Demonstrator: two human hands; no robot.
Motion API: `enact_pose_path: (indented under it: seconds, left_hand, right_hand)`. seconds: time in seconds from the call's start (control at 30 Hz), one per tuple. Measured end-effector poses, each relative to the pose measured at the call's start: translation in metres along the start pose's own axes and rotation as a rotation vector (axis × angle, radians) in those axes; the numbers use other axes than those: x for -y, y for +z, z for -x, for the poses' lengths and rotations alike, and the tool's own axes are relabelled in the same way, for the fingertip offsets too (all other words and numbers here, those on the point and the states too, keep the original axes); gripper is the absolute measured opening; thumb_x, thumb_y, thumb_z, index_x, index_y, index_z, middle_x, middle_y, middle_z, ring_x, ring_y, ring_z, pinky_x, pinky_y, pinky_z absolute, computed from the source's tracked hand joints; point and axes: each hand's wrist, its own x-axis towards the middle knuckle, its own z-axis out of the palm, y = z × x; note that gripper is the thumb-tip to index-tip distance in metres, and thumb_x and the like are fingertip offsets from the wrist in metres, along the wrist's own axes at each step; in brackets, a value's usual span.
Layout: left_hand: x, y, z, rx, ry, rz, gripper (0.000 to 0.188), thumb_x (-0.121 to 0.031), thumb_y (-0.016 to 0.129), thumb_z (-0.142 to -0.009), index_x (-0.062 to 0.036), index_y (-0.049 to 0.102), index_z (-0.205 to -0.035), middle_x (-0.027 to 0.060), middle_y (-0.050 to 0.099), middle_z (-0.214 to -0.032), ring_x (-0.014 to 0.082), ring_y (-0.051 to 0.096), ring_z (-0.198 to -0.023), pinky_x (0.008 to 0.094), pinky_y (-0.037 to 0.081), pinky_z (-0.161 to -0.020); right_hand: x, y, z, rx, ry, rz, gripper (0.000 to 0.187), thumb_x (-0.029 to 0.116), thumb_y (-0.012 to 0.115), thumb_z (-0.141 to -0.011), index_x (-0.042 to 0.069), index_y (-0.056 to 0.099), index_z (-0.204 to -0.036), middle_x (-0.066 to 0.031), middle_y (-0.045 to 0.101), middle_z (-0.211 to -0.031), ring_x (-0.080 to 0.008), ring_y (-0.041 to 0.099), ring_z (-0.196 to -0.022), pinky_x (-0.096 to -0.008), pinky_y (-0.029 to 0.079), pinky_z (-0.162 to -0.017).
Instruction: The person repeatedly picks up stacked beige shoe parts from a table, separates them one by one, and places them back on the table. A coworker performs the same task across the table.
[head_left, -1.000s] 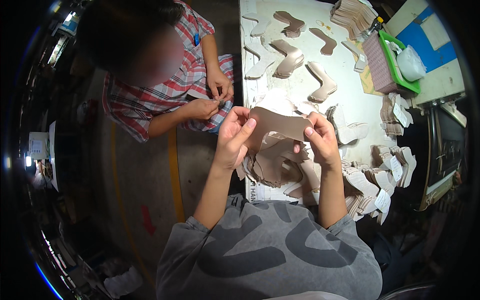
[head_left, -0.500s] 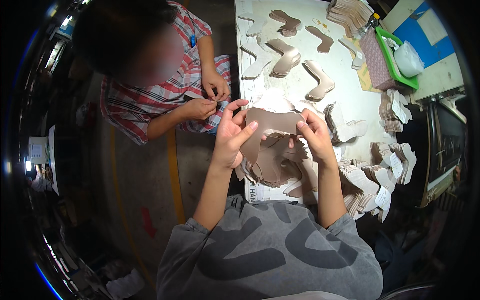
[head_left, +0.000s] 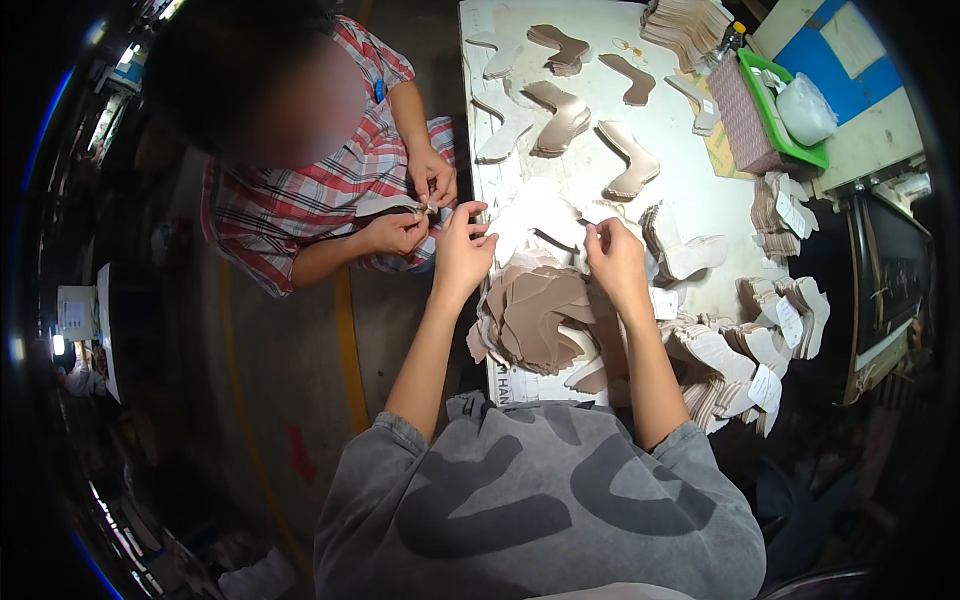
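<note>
My right hand [head_left: 616, 258] pinches the right end of a curved cut piece [head_left: 540, 213], whose upper face glares almost white under the light. At the left end of that piece is my left hand [head_left: 463, 256], fingers apart; whether they touch it is hard to make out. Just below lies a loose heap of brown cut pieces [head_left: 535, 315], thin and flat with curved outlines. A dark gap shows under the held piece's lower edge.
Small stacks of curved pieces [head_left: 558, 118] cover the white table [head_left: 590, 20]. Tagged bundles [head_left: 715, 355] line its right side, near a green basket [head_left: 822, 155]. At left, a person in a plaid shirt [head_left: 290, 225] handles a small piece with both hands [head_left: 415, 205].
The brown piece held up between both hands is no longer facing me; a glaring piece now lies farther out over the table. My left hand has opened, and the heap is more exposed.
</note>
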Motion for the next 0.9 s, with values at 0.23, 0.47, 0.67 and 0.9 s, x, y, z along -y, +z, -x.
enact_pose_path:
  seconds: [0.23,0.47,0.67,0.9]
  left_hand:
    - [-0.019,-0.012,0.047,-0.248,0.099,-0.013,0.025,-0.001,0.068,-0.093,-0.0010,0.066,-0.118,0.0106,0.065,-0.113,0.0183,0.063,-0.087,0.0294,0.054,-0.070]
    - [-0.045,0.005,0.117,-0.147,0.405,-0.241,0.028,-0.007,0.073,-0.087,-0.0082,0.068,-0.114,0.0138,0.062,-0.113,0.0335,0.055,-0.102,0.0421,0.045,-0.092]
    - [-0.054,0.012,0.137,-0.139,0.276,-0.068,0.019,-0.003,0.069,-0.090,-0.0053,0.069,-0.109,0.0105,0.062,-0.106,0.0237,0.057,-0.092,0.0353,0.047,-0.081]
    - [-0.068,0.015,0.149,0.426,-0.190,0.380,0.023,-0.016,0.063,-0.106,0.0010,0.069,-0.121,0.0021,0.067,-0.093,0.0048,0.060,-0.075,0.0212,0.048,-0.067]
  right_hand:
    - [-0.016,-0.049,0.092,0.113,0.004,0.281,0.031,0.020,0.078,-0.089,-0.005,0.060,-0.082,-0.0209,0.064,-0.079,-0.0392,0.064,-0.074,-0.0471,0.052,-0.068]
    - [-0.040,-0.045,0.149,0.219,0.086,0.362,0.052,0.022,0.083,-0.085,-0.002,0.054,-0.121,-0.0228,0.057,-0.117,-0.0450,0.066,-0.104,-0.0510,0.056,-0.086]
    - [-0.029,-0.067,0.146,0.262,0.131,0.280,0.045,0.013,0.080,-0.084,-0.002,0.057,-0.120,-0.0239,0.059,-0.115,-0.0468,0.065,-0.103,-0.0517,0.055,-0.087]
    - [0.022,-0.093,0.138,0.506,-0.192,0.167,0.045,0.011,0.078,-0.082,0.005,0.063,-0.123,-0.0143,0.061,-0.113,-0.0363,0.066,-0.101,-0.0464,0.053,-0.086]
